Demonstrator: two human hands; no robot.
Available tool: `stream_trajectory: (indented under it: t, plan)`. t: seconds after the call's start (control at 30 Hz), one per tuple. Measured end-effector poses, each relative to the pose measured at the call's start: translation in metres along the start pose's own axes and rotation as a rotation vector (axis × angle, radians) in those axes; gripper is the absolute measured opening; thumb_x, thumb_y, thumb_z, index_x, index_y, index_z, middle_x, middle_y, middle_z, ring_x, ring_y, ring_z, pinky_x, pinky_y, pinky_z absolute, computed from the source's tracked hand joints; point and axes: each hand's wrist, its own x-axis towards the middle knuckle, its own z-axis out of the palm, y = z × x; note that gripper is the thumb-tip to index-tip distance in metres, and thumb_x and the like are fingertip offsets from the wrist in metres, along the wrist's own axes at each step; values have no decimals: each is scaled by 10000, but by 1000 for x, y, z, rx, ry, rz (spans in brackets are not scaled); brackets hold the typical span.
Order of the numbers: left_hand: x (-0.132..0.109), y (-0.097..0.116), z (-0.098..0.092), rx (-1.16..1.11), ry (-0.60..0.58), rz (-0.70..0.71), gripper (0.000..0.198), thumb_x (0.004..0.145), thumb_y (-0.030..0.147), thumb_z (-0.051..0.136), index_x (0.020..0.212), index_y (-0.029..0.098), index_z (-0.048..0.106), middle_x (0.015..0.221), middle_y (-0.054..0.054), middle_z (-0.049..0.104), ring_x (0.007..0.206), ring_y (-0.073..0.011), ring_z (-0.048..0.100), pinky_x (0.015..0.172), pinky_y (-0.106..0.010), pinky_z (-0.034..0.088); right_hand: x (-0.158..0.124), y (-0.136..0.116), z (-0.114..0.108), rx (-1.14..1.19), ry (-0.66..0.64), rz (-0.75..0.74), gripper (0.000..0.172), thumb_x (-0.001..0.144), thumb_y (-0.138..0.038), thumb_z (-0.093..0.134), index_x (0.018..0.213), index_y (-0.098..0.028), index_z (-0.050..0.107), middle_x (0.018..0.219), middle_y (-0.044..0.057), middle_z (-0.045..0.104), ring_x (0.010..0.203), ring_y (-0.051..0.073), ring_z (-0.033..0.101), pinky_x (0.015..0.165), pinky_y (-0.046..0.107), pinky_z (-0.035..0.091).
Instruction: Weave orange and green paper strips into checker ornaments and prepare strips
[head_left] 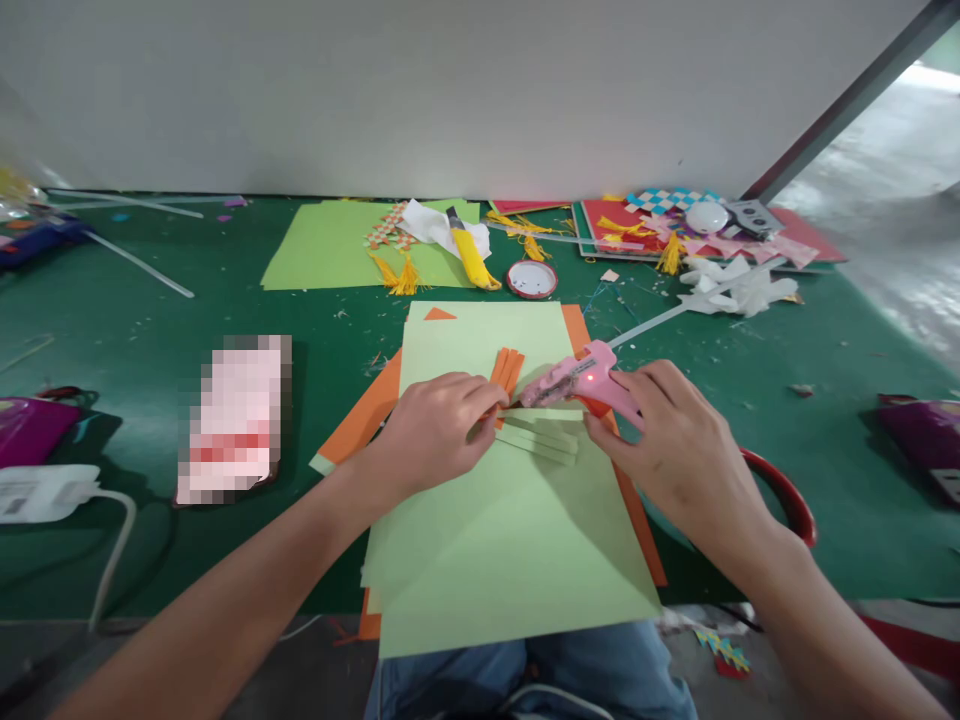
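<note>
While right grip (667,440) holds glue gun (577,380), strips (508,368) lie at nozzle

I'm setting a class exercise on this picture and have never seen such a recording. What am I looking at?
There is no machine: a person works with two bare hands, and the one picture comes from a camera worn on their head, looking forward and down. The right hand grips a pink glue gun, its tip pointing at some orange strips. The left hand has its fingertips on those strips; pressing or pinching, I cannot tell. They lie on a light green sheet, with pale green strips beside them and orange paper underneath. All this rests on a green table strewn with craft scraps, a yellow utility knife and a round lid.
</note>
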Motion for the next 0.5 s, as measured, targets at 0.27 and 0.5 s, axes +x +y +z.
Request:
stream_trajectory:
  t: [0.27,0.5]
  plan:
    - [1,1,-2,79,23,27,138,893,250,499,916,172,610,808,-25,687,748,-171,637,640,-274,447,0,-2,-1,12,10,7,235,858,-336,516,971,-137,569,886,105,530,821,246,544,713,410,517]
    - [6,15,-2,422,67,219,286,934,378,454,903,144,617,667,-32,661,576,-167,628,470,-278,372,-3,0,1,8,-36,11,299,871,-383,496,1047,-146,544,937,123,547,902,267,546,735,431,521]
